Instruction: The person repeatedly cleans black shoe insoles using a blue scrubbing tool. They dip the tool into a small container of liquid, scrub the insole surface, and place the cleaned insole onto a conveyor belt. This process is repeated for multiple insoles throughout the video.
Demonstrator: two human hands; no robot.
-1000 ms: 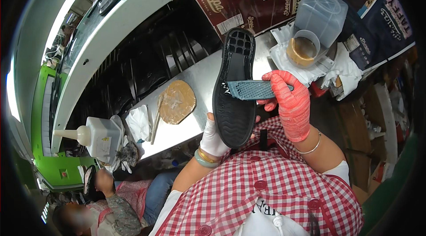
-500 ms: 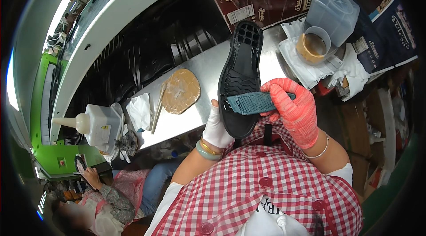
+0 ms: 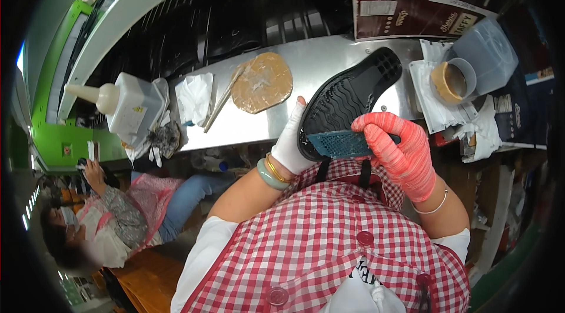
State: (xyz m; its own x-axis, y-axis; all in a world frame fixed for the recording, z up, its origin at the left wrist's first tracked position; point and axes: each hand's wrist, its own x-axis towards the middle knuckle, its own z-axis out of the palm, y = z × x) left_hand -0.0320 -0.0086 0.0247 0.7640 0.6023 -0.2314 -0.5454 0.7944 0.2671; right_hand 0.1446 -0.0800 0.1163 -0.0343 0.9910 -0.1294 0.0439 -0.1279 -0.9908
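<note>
My left hand (image 3: 291, 143), in a white glove, grips the near end of a black shoe sole (image 3: 342, 101) from its left side. The sole slants up to the right, its wavy-ridged inner face turned upward. Its far end shows a grid of small hollows. In a coral-red knitted glove, my right hand (image 3: 402, 151) is closed around a flat teal strip (image 3: 338, 144) with a pebbled, mesh-like face. A dark end of the strip shows past my fingers. The strip lies across the sole's near end; whether it presses on the sole I cannot tell.
On the metal bench (image 3: 318, 66) lie a tape-covered brown disc (image 3: 262, 83), a thin stick (image 3: 223, 98) and white paper (image 3: 194, 99). A white squeeze bottle (image 3: 134, 106) stands left. At right are a glue-stained cup (image 3: 452, 82) and a clear plastic container (image 3: 486, 56). Another person (image 3: 126, 210) sits at left.
The sole's far end has swung right, so the sole slants more. The strip stays over its near end in my right hand. The whole view has shifted, with bench items appearing higher.
</note>
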